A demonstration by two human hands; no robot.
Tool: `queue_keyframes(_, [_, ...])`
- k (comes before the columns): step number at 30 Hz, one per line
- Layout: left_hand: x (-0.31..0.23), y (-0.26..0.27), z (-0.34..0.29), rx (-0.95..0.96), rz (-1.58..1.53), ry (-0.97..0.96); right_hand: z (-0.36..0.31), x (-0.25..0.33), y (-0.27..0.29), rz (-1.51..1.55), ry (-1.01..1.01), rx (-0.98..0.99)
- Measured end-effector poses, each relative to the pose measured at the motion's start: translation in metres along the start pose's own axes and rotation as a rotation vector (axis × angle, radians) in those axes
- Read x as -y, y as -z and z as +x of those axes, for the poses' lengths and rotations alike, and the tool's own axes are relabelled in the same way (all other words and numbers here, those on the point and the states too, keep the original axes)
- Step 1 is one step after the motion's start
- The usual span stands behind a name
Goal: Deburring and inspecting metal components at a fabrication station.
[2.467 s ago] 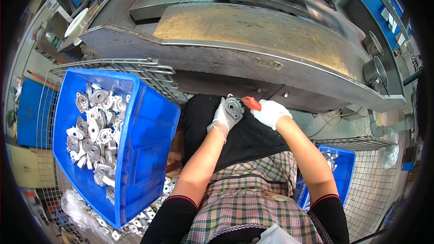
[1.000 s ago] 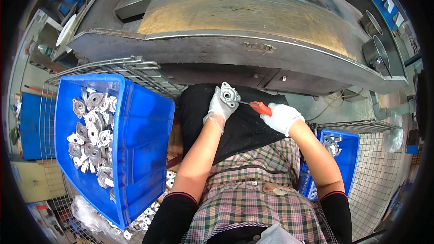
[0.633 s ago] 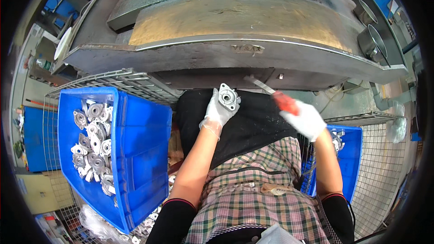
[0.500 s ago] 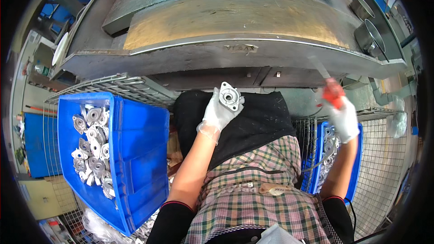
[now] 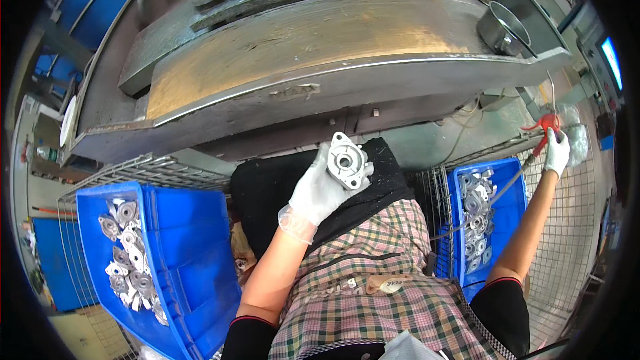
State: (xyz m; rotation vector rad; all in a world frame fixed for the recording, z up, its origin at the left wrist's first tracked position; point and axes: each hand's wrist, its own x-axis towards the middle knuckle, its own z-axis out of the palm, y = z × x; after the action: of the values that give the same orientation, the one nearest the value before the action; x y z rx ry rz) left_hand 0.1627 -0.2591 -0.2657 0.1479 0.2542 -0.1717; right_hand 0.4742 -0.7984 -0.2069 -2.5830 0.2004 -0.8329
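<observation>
My gloved left hand (image 5: 315,190) holds a cast metal flange housing (image 5: 347,161) above my lap, its round bore turned up and its two eared ends showing. My gloved right hand (image 5: 557,151) is stretched far out to the right, closed round a red air blow gun (image 5: 547,123) with a thin bent nozzle. A hose (image 5: 510,183) runs from the gun down across the blue bin (image 5: 517,210) on the right. Similar metal housings (image 5: 475,213) lie in that bin. More housings (image 5: 133,253) are heaped in the blue bin (image 5: 193,253) at my left.
Ahead stands a metal workbench (image 5: 220,110) with a worn, brassy board (image 5: 300,43) on top. Two metal pots (image 5: 500,30) sit at its right end. Wire mesh racks (image 5: 567,227) flank me. A black cloth (image 5: 267,190) covers my lap.
My right hand has swung outward to the right with the blow gun. My left hand still holds the housing, now slightly lower. The whole view has shifted and tilted.
</observation>
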Motion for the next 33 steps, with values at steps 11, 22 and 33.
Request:
queue_keyframes(11, [0.053, -0.037, 0.019, 0.017, 0.386, 0.090, -0.249, 0.247, 0.016, 0.796, 0.248, 1.137])
queue_keyframes(22, [0.040, -0.012, 0.025, -0.272, 0.969, 0.083, -0.211, 0.140, 0.011, 0.030, 0.010, 0.932])
queue_keyframes(33, [-0.041, -0.052, -0.113, -0.432, 1.430, -0.398, -0.163, 0.180, -0.010, 0.270, 0.298, 0.631])
